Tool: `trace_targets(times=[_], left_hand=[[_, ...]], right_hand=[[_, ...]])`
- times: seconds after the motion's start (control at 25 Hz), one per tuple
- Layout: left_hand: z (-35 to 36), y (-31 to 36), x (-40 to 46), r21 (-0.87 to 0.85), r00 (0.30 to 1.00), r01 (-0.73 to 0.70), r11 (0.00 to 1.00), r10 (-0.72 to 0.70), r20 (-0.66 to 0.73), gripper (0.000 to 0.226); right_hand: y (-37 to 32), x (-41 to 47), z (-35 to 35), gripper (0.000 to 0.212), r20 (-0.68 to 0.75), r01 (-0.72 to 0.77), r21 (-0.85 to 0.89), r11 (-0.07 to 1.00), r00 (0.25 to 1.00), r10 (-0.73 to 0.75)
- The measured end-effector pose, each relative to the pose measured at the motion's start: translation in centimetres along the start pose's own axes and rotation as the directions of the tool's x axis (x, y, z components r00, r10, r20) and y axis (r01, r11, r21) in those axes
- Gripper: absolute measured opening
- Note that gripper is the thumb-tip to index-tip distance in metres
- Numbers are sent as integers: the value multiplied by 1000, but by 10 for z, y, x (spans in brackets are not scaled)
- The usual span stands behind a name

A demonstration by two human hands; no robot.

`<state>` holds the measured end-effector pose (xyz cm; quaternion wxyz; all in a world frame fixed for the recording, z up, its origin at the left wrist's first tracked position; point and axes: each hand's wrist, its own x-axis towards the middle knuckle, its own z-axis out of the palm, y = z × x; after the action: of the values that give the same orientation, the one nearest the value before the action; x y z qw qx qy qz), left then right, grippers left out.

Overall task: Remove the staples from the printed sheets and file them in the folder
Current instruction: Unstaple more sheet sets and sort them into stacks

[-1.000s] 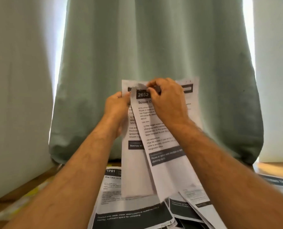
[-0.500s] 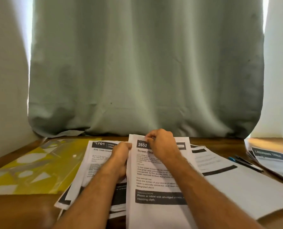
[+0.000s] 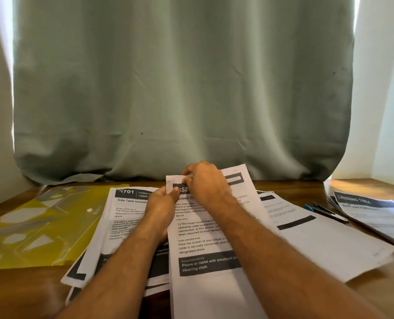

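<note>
A stapled set of printed sheets [image 3: 205, 252] headed "Screen C…" lies in front of me on the wooden table [image 3: 26, 293]. My left hand [image 3: 161, 208] pinches its top left corner with the thumb on the dark header. My right hand [image 3: 206, 185] has its fingers curled at that same corner, pinching at the spot by the header; the staple itself is too small to see. A yellow translucent folder [image 3: 37, 229] lies flat at the left.
More printed sheets lie around: a "Side Table Unfolding" stack [image 3: 124, 217] under my left forearm, loose sheets [image 3: 318, 245] at the right, and another stack [image 3: 375, 215] at the far right edge. A blue and black pen [image 3: 324, 211] lies between them. A green curtain [image 3: 182, 88] hangs behind.
The sheets were held up in front of the curtain a second ago; now they lie low over the table. Both hands stay at the top left corner throughout.
</note>
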<state>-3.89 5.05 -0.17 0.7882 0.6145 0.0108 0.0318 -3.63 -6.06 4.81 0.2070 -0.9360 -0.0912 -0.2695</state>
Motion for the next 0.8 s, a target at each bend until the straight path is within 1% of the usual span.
trace_targets(times=[0.2, 0.4, 0.52, 0.68, 0.8], left_hand=[[1, 1, -2, -83, 1000, 24, 996, -23, 9, 19], [6, 2, -8, -151, 999, 30, 988, -27, 19, 20], [16, 5, -17, -170, 999, 25, 985, -20, 34, 18], [46, 12, -31, -164, 993, 56, 985, -38, 110, 18], [76, 18, -33, -183, 973, 74, 980, -31, 229, 23]], right_hand=[[-10, 3, -6, 24, 34, 51, -152, 987, 998, -46], [-11, 7, -15, 27, 95, 43, -234, 971, 995, -21], [-7, 9, -30, 22, 111, 51, -263, 963, 994, -22], [7, 10, -67, 19, 155, 80, -330, 941, 987, -29], [27, 14, -91, 12, 150, 91, -353, 931, 988, -40]])
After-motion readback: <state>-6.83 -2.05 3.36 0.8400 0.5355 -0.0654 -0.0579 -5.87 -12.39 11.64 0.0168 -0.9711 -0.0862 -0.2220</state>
